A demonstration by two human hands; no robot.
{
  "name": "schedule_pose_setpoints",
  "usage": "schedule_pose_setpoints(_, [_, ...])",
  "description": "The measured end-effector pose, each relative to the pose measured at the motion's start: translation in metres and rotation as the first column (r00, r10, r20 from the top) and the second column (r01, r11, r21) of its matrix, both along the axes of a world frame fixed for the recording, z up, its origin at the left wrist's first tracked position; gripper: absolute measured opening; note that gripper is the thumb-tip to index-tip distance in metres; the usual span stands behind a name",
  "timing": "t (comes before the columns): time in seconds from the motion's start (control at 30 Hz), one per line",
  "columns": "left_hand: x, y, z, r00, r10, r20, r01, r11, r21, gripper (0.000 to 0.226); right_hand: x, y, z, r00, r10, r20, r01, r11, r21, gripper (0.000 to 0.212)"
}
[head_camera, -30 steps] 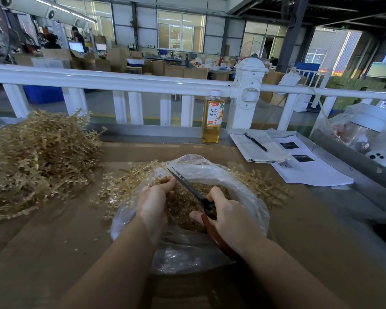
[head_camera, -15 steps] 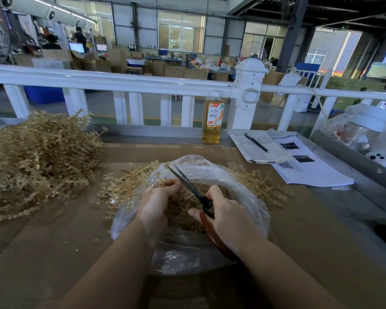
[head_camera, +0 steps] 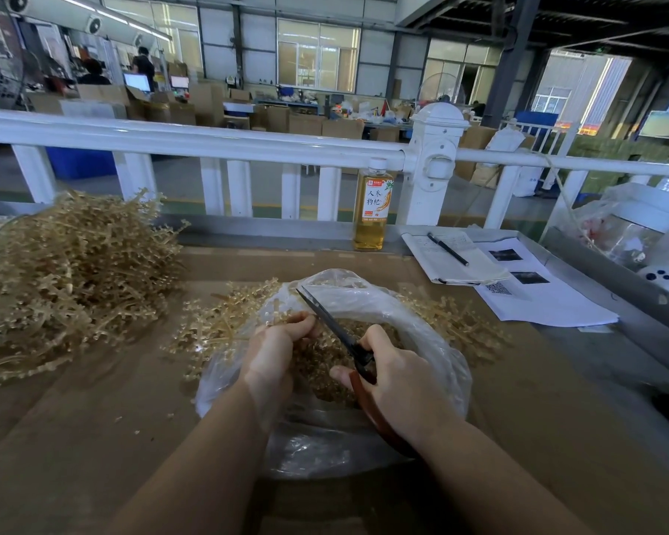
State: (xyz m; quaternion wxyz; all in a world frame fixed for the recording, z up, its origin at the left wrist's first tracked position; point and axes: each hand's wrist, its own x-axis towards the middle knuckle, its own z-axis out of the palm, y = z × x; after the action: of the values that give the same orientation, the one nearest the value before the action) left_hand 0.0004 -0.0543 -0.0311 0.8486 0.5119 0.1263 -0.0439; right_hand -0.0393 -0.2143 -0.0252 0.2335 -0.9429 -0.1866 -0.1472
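A clear plastic bag (head_camera: 437,364) lies open on the brown table (head_camera: 93,438), holding small tan cut pieces. Over the bag's mouth my left hand (head_camera: 271,357) pinches a thin tan plastic sprig (head_camera: 225,326) between thumb and fingers. My right hand (head_camera: 398,380) grips scissors (head_camera: 327,316) with dark blades and a red-brown handle. The blades point up and left, with their edge right beside my left fingertips. More tan sprigs lie around the bag's far rim.
A big heap of tan sprigs (head_camera: 66,272) fills the table's left. A bottle of amber drink (head_camera: 371,210) stands by the white railing (head_camera: 217,142). A notebook with a pen (head_camera: 447,249) and printed sheets (head_camera: 537,295) lie at right, bagged containers (head_camera: 634,229) beyond.
The scissors' blades have shifted slightly toward my left fingertips. My left hand has kept its pinch on the sprig over the bag.
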Motion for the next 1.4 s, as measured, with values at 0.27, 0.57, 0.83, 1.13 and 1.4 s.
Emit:
schedule_pose_setpoints(0.27, [-0.001,-0.001,-0.002,0.999,-0.011,-0.043,0.016,0.993,0.117,0.018,0.001,-0.001,0.0,1.0,0.013,-0.025,-0.013,1.0,0.024,0.033])
schedule_pose_setpoints(0.57, [-0.005,0.006,-0.001,0.997,-0.082,0.009,0.082,0.996,-0.026,0.029,0.001,-0.005,0.001,0.997,0.019,-0.071,-0.013,0.996,0.083,0.032])
schedule_pose_setpoints(0.83, [-0.003,0.008,-0.001,0.997,-0.048,0.053,0.053,0.994,-0.093,0.017,-0.002,-0.001,0.001,0.998,0.01,-0.064,-0.009,1.0,0.018,0.033])
schedule_pose_setpoints(1.13, [-0.002,0.008,0.001,0.997,-0.08,0.007,0.08,0.995,-0.06,0.017,0.001,0.004,0.001,0.999,0.032,-0.019,-0.032,0.999,-0.013,0.034])
schedule_pose_setpoints(1.4, [0.0,0.008,0.0,0.992,-0.122,0.022,0.124,0.989,-0.082,0.031,0.003,0.002,0.0,0.998,0.064,-0.012,-0.064,0.998,-0.024,0.035])
